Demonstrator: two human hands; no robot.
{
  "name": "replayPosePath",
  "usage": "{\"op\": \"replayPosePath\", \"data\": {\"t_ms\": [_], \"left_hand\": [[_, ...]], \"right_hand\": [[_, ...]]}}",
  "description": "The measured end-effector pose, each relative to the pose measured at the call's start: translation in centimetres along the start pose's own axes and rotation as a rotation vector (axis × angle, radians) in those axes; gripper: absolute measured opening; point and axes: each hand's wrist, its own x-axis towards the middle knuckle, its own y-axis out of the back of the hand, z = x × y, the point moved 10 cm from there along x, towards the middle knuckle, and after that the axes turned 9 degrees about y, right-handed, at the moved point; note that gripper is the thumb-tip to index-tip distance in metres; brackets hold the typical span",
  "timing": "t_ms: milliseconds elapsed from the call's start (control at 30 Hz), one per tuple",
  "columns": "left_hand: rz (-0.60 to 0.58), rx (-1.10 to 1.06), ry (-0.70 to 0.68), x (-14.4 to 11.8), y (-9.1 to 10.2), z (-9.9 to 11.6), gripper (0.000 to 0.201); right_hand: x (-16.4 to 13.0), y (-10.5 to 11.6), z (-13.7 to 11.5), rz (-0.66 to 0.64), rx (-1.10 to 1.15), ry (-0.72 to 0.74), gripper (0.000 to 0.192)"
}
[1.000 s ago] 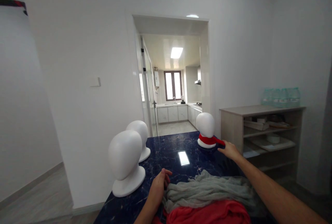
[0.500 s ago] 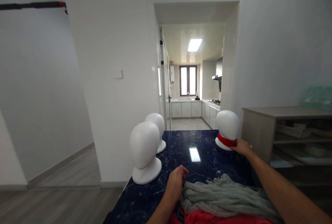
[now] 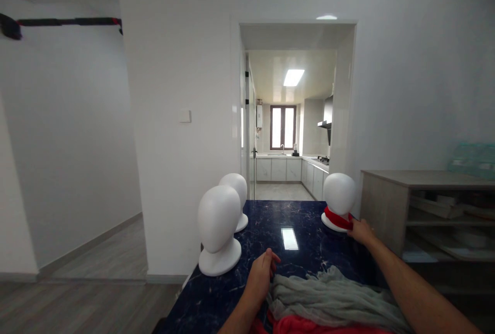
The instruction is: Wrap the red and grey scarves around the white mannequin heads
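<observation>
A white foam mannequin head [image 3: 339, 193] stands at the far right of the table with a red scarf [image 3: 337, 217] wrapped round its neck. My right hand [image 3: 360, 231] reaches out and pinches the scarf at the right side of that neck. My left hand [image 3: 262, 273] rests low over the table, fingers loosely bent and slightly apart, with nothing seen in it. Beside it lies a bunched grey scarf [image 3: 328, 295], and under that a red cloth [image 3: 309, 324]. Two more white mannequin heads, a near one [image 3: 219, 220] and one behind it [image 3: 236, 189], stand at the left.
The glossy dark blue marbled table [image 3: 278, 215] reflects a ceiling light. At the right is a wooden shelf unit [image 3: 386, 205] with trays inside and a pack of bottles [image 3: 474, 159] on top. Beyond the table a doorway opens into a kitchen [image 3: 278, 169].
The view has shifted, so the scene sits slightly lower and further right. The red scarf's right end looks pulled out a little more in my right hand. My left hand has barely moved.
</observation>
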Motion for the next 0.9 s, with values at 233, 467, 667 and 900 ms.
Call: {"op": "replayPosePath", "data": {"t_ms": [233, 467, 667, 900], "left_hand": [[-0.011, -0.005, 0.003, -0.1, -0.2, 0.0, 0.083], [-0.023, 0.001, -0.011, -0.1, -0.2, 0.0, 0.081], [-0.043, 0.022, 0.0, 0.4, -0.4, -0.5, 0.068], [0.035, 0.07, -0.074, 1.2, 0.3, -0.1, 0.075]], "right_hand": [[-0.2, -0.9, -1.0, -0.174, -0.105, 0.038, 0.025], [-0.1, 0.9, -6.6, -0.121, 0.053, 0.186, 0.019], [-4.0, 1.5, -13.3, -0.122, 0.29, 0.277, 0.019], [-11.8, 2.6, -21.6, -0.238, 0.609, 0.526, 0.018]]}}
